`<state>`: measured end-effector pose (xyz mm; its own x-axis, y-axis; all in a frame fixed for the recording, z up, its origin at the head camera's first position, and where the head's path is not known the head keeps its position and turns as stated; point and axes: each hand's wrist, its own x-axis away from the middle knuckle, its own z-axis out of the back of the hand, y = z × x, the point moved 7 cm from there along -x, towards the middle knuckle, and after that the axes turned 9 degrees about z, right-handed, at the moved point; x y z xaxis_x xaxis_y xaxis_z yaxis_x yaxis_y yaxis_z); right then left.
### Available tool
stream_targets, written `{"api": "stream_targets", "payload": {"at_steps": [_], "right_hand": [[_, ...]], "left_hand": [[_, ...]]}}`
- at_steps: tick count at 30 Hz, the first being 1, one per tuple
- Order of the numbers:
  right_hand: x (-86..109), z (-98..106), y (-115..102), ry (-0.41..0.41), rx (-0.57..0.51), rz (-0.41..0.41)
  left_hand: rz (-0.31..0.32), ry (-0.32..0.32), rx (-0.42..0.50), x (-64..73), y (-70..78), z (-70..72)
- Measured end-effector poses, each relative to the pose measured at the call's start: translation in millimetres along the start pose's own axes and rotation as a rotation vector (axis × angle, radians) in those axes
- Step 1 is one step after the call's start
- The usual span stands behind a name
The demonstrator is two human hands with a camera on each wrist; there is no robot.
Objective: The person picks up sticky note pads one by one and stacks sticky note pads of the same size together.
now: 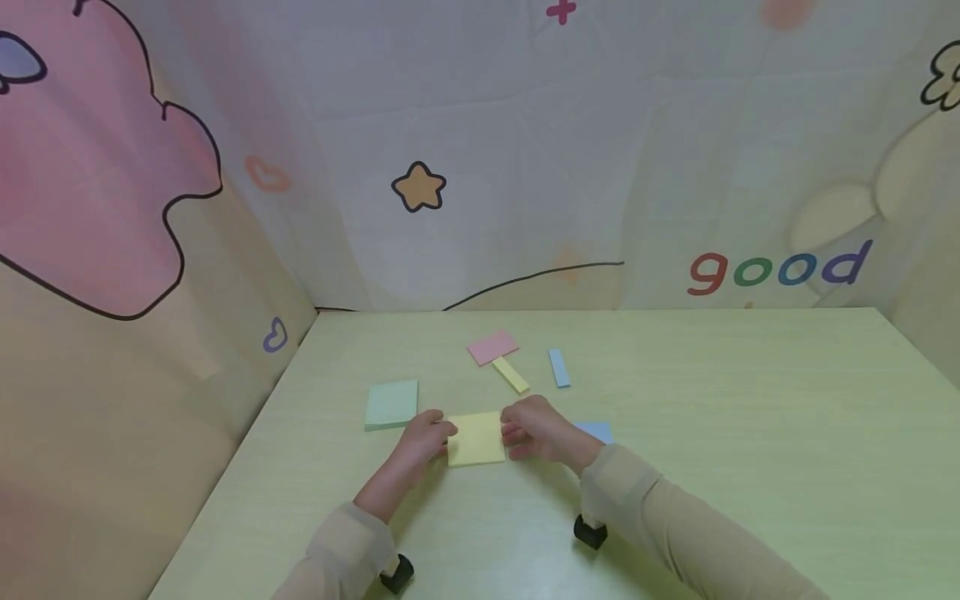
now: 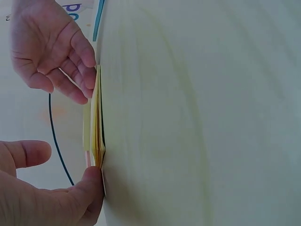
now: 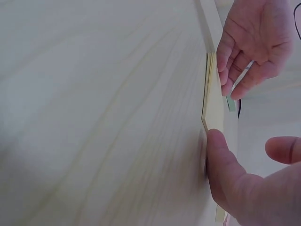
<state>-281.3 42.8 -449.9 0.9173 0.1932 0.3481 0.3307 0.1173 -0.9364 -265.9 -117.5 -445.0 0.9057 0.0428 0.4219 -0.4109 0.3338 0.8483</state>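
A square yellow sticky-note pad [image 1: 476, 439] lies on the table between my two hands. My left hand [image 1: 426, 437] touches its left edge with the fingertips, the thumb held apart from the fingers. At the opposite edge, the fingers of my right hand [image 1: 536, 432] rest against the pad's side, thumb also away. Seen edge-on in the left wrist view, the pad [image 2: 97, 127] has slightly fanned sheets. The right wrist view shows the same pad [image 3: 214, 101] between the fingertips of both hands. Neither hand pinches it.
A green sticky-note pad [image 1: 392, 403] lies to the left. Behind are a pink pad [image 1: 492, 347], a narrow yellow strip pad [image 1: 511, 375] touching it and a narrow blue strip pad [image 1: 558, 368]. My right wrist partly covers a blue pad [image 1: 597, 432]. A printed cloth [image 1: 495, 167] hangs behind the table.
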Motion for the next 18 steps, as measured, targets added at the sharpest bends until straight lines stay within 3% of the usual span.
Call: {"api": "stream_targets", "payload": {"at_steps": [13, 18], "right_hand": [[0.9, 1.9, 0.4, -0.011, 0.122, 0.008], [1.7, 3.3, 0.9, -0.003, 0.161, 0.008]], "left_hand": [[-0.078, 0.004, -0.114, -0.9, 0.5, 0.5], [-0.074, 0.024, -0.128, -2.9, -1.5, -0.8]]}}
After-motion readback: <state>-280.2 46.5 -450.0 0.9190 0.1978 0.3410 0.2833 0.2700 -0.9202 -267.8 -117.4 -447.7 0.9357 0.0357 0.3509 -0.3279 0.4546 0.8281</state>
